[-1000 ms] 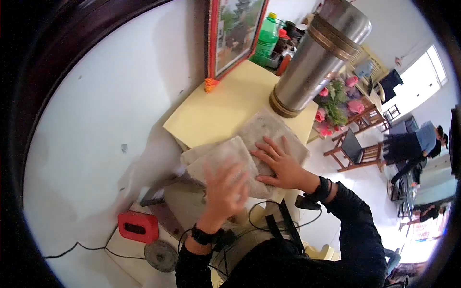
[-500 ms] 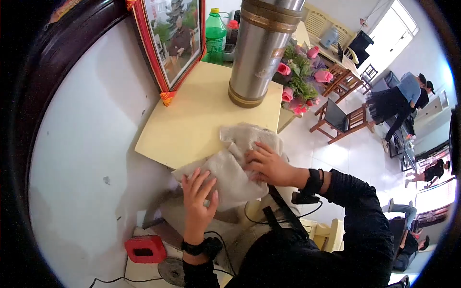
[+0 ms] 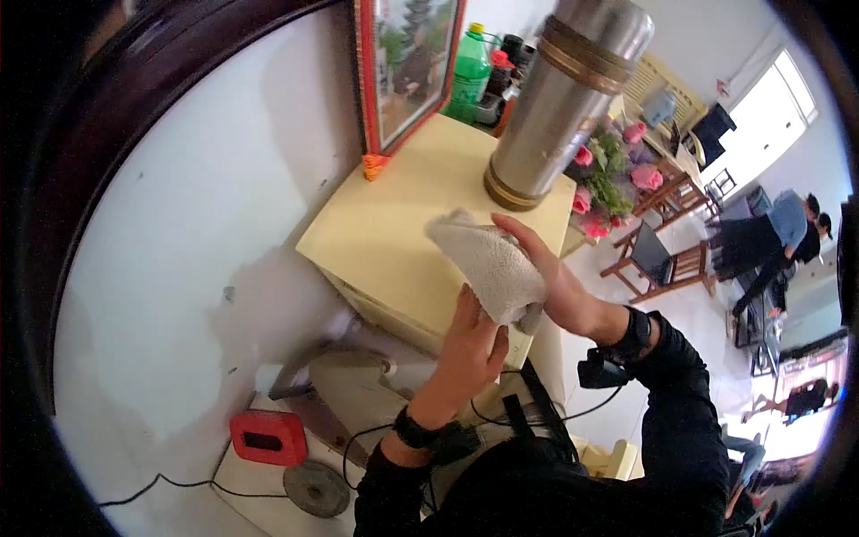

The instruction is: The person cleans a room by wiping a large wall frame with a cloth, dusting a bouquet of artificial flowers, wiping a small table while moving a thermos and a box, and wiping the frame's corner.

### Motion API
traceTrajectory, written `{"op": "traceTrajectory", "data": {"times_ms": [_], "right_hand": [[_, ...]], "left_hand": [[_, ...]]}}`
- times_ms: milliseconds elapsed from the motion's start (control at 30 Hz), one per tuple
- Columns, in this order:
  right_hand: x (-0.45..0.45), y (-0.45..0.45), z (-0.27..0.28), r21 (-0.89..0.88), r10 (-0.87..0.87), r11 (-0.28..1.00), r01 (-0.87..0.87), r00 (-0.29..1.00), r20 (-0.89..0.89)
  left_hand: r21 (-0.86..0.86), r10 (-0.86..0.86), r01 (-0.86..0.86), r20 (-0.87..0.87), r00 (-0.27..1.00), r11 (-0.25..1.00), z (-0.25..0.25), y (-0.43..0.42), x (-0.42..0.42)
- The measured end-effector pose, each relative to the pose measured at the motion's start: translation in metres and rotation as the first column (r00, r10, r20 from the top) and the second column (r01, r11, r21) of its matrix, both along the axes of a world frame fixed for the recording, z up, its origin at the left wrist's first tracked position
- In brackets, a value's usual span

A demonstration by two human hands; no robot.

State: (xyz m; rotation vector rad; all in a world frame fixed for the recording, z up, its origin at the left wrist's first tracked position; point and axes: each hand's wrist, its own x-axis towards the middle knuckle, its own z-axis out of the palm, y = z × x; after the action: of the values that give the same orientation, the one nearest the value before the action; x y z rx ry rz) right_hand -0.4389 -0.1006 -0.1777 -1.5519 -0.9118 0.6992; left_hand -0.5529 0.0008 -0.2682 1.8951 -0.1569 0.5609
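Note:
A grey-beige cloth, bunched and folded, is held up just over the near corner of the cream cabinet top. My right hand grips its right side, fingers partly hidden behind the fabric. From below, my left hand holds the lower edge, its fingertips tucked under the cloth. Beyond the cloth a large steel thermos with bronze-coloured bands stands on the cabinet. A red-framed picture stands at the wall side of the same top.
Behind the thermos are a green bottle and pink artificial flowers. Lower left, a red box and a grey disc rest on a pale surface. A wooden chair stands on the tiled floor; several people are farther right.
The cloth, spread over the cabinet's near edge before, is now lifted and folded into a smaller bundle. My hands have come closer together around it. The view has shifted.

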Motion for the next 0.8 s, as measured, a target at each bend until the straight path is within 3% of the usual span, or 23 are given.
{"op": "traceTrajectory", "data": {"times_ms": [33, 133, 233, 267, 300, 367, 467, 567, 667, 767, 800], "right_hand": [[-0.003, 0.001, -0.001, 0.003, 0.06, 0.998, -0.06, 0.998, -0.022], [0.004, 0.0, 0.004, -0.177, 0.143, 0.981, -0.08, 0.914, 0.38], [0.03, 0.003, -0.002, -0.093, 0.02, 0.995, 0.024, 0.896, 0.443], [0.035, 0.009, 0.002, 0.014, -0.092, 0.994, 0.105, 0.793, 0.602], [0.038, 0.014, 0.01, -0.013, -0.159, 0.979, 0.203, 0.8, 0.578], [0.054, 0.028, 0.01, -0.072, -0.141, 0.969, 0.236, 0.768, 0.625], [0.066, 0.058, 0.004, -0.243, 0.178, 0.965, 0.093, 0.445, 0.878], [0.073, 0.074, -0.036, -0.467, 0.354, 0.876, 0.119, 0.5, 0.791], [0.055, 0.072, -0.058, -0.49, 0.415, 0.866, 0.098, 0.405, 0.815], [0.05, 0.06, -0.042, -0.581, 0.522, 0.812, -0.054, 0.512, 0.682], [0.051, 0.055, -0.039, -0.588, 0.55, 0.805, -0.084, 0.477, 0.685]], "left_hand": [[0.007, 0.012, -0.012, 0.027, 1.0, 1.0, 0.002, 0.001, 0.002], [0.066, -0.002, -0.004, 0.089, 0.996, 0.998, 0.001, 0.007, 0.007], [0.318, 0.132, -0.16, 0.107, 0.985, 0.934, -0.005, 0.014, 0.002], [0.361, 0.252, -0.259, 0.066, 0.965, 0.896, -0.003, 0.02, -0.001], [0.365, 0.371, -0.366, 0.058, 0.927, 0.856, -0.007, 0.026, -0.004], [0.38, 0.581, -0.551, 0.045, 0.813, 0.743, -0.021, 0.04, -0.009], [0.35, 0.693, -0.65, 0.002, 0.721, 0.674, -0.037, 0.054, -0.013], [0.343, 0.693, -0.653, 0.011, 0.721, 0.675, -0.051, 0.058, -0.014], [0.284, 0.674, -0.636, -0.05, 0.737, 0.717, -0.05, 0.061, -0.017], [0.248, 0.667, -0.639, -0.043, 0.744, 0.728, -0.048, 0.061, -0.018], [0.256, 0.677, -0.651, -0.021, 0.735, 0.715, -0.05, 0.061, -0.017]]}}
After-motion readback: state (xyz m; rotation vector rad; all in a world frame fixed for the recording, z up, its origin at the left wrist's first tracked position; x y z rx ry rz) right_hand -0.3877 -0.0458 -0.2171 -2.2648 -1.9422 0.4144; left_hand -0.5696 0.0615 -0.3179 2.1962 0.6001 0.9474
